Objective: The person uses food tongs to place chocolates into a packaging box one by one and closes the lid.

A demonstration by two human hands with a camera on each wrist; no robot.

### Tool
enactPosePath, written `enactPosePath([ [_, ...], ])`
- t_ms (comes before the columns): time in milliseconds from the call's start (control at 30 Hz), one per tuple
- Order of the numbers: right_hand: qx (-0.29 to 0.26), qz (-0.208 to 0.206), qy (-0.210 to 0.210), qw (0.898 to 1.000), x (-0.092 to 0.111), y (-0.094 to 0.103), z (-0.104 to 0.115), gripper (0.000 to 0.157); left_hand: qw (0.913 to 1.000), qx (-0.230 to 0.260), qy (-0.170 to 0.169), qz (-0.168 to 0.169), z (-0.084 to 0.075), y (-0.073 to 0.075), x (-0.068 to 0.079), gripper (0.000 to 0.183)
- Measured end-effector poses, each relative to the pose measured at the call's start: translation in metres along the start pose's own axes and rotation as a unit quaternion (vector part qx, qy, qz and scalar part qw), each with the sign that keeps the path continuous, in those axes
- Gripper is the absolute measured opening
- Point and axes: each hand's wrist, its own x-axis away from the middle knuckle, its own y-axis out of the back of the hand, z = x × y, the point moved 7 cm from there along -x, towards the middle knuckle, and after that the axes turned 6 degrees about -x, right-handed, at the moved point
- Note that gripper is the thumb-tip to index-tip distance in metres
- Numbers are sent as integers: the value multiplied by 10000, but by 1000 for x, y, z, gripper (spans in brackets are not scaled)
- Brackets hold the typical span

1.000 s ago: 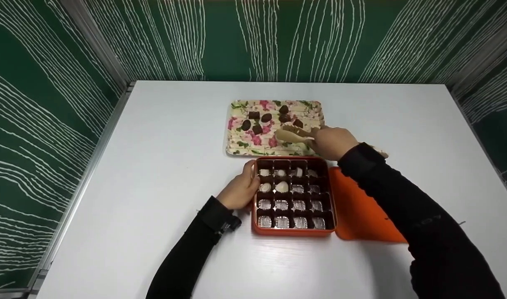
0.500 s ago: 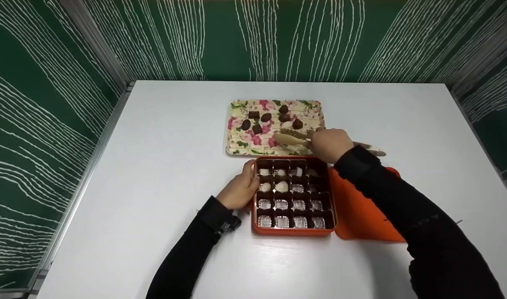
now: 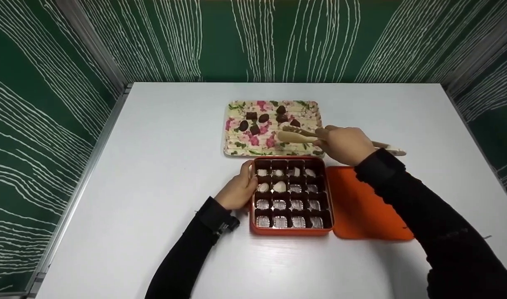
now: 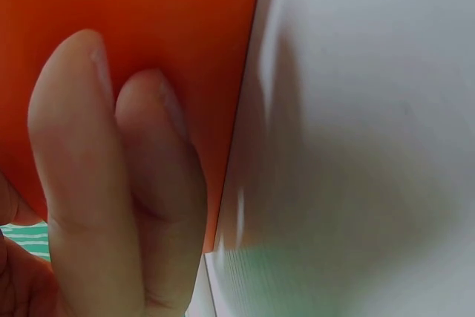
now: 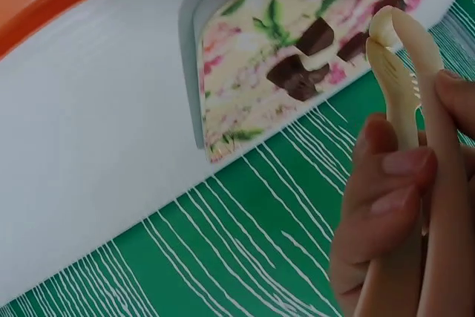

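My left hand (image 3: 236,191) grips the left side of a red-orange chocolate box (image 3: 292,231). In the left wrist view two of its fingers (image 4: 85,146) lie along the box's orange wall (image 4: 185,5). Pale chocolates (image 3: 280,187) sit in the far row and the left of the second row; foil-like bottoms show in the others. My right hand (image 3: 346,145) holds wooden-looking tongs (image 3: 297,137) over the near right part of a floral tray (image 3: 236,151). The tongs' tips nearly meet in the right wrist view; whether anything is between them I cannot tell.
Several dark chocolates (image 3: 263,118) and a pale one (image 3: 284,124) lie on the tray, just beyond the box. An orange lid-like sheet (image 3: 361,207) lies flat against the box's right side, partly under the right forearm. Green panels (image 3: 224,41) border the white table (image 3: 174,137).
My right hand has shifted right with the tongs, off the box's far right corner. The pale piece in the far right compartment shows more plainly. My left hand has kept its place on the box.
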Motion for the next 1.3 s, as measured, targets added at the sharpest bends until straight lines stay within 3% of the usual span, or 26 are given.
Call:
enactPosePath([
  [200, 83, -293, 521, 9982, 33, 23, 16, 34, 10000, 53, 3, 36, 0, -1, 0, 53],
  [433, -84, 24, 837, 9965, 69, 30, 25, 31, 9997, 187, 62, 114, 1, -2, 0, 54],
  [600, -94, 186, 909, 9956, 84, 29, 27, 30, 9997, 190, 123, 135, 2, -2, 0, 55],
  [1067, 394, 427, 1035, 9929, 80, 29, 50, 24, 9998, 55, 121, 140, 0, -2, 1, 59],
  [1200, 692, 416, 1078, 9909, 72, 32, 61, 13, 9998, 45, 131, 155, 0, -2, 1, 57],
  [1300, 1036, 387, 1129, 9874, 65, 33, 72, 18, 9997, 109, 172, 164, 1, -2, 1, 57],
])
